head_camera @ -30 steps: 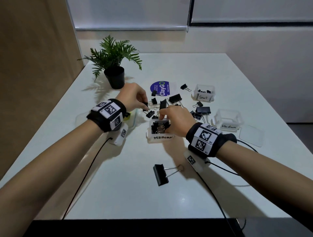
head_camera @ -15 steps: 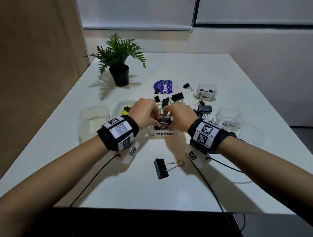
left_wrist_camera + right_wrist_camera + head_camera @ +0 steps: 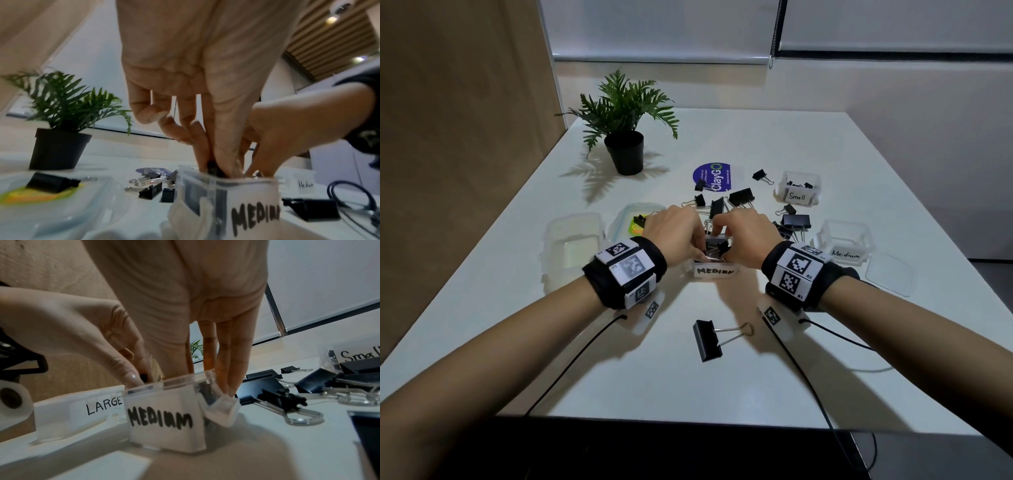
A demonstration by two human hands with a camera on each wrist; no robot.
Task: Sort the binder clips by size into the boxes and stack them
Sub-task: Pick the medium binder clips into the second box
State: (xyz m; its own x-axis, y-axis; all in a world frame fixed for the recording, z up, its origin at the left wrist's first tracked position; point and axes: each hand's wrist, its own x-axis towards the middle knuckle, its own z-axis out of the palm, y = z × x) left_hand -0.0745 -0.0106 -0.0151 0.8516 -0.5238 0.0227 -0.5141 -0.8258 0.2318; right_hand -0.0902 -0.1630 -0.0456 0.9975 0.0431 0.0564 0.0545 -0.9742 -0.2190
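At the middle of the white table [image 3: 722,387] stands a small clear box labelled MEDIUM [image 3: 714,271], packed with black binder clips [image 3: 714,247] whose silver wire handles show above the rim. Both hands reach into it: the left hand [image 3: 676,234] pinches a black clip at the rim, while the right hand [image 3: 748,236] dips thumb and fingers inside; what it holds I cannot tell. Beyond the box lie loose black clips [image 3: 736,202]; nearer than it, one large clip [image 3: 709,339].

You're seeing a dim, bluish room; soft shadows fall under both arms. Your wrist views blur and bend near the fingers [image 3: 185,129].
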